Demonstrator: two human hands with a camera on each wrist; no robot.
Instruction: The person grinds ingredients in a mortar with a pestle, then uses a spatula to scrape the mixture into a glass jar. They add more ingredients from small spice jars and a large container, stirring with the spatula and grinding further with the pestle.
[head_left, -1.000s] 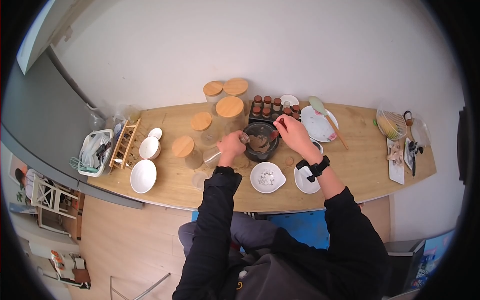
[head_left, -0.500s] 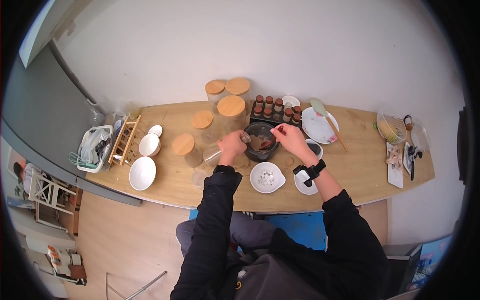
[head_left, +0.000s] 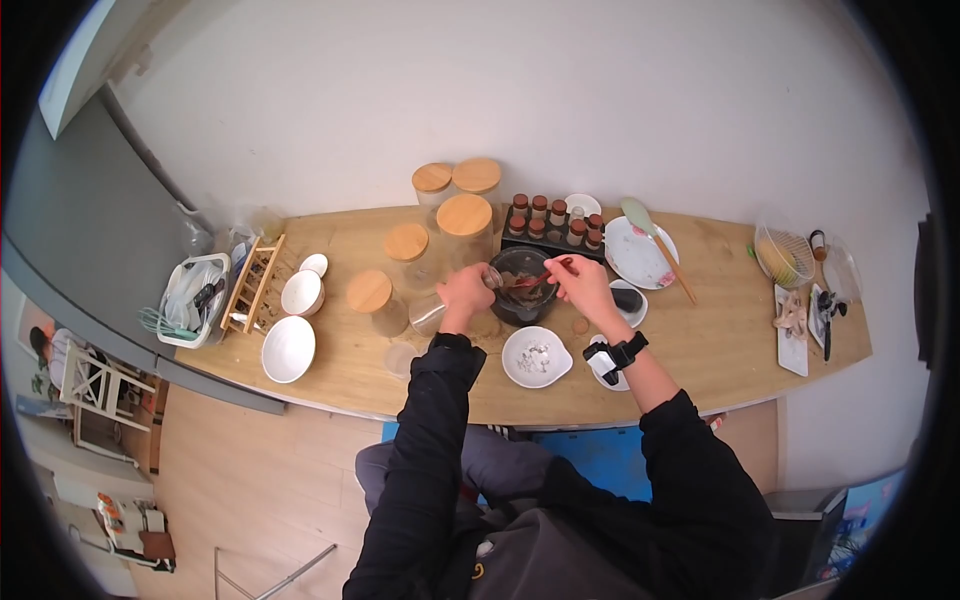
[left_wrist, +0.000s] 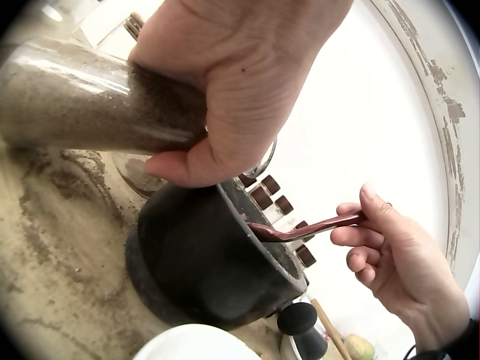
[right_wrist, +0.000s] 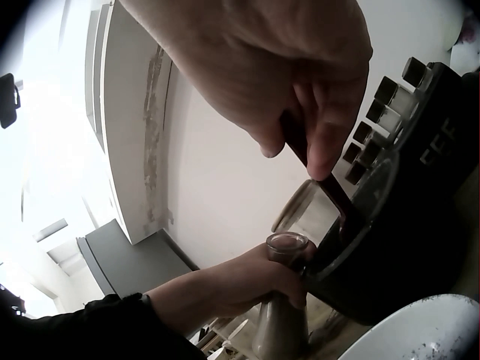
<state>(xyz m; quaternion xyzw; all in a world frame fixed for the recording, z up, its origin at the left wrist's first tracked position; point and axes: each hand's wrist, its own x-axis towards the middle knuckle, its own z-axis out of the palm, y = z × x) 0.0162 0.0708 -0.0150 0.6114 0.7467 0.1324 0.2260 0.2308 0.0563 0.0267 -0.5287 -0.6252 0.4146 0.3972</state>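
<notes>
In the head view my left hand grips a tilted glass bottle of grey-brown powder. Its open mouth points toward the black mortar. Brown powder lies inside the mortar. My right hand pinches the handle of a reddish-brown spoon between thumb and fingers. The spoon slants down over the mortar rim, its bowl end partly hidden inside, close to the bottle's mouth. A spouted white bowl with pale bits stands in front of the mortar.
Wooden-lidded jars stand left of the mortar. Behind it is a black rack of brown-capped spice bottles. To the right are a black pestle, a flowered plate and a spatula. White bowls stand at left.
My right hand has lowered the spoon into the mortar, and the spoon now lies flatter with its end further left, toward the bottle. The left hand and bottle stay nearly in place.
</notes>
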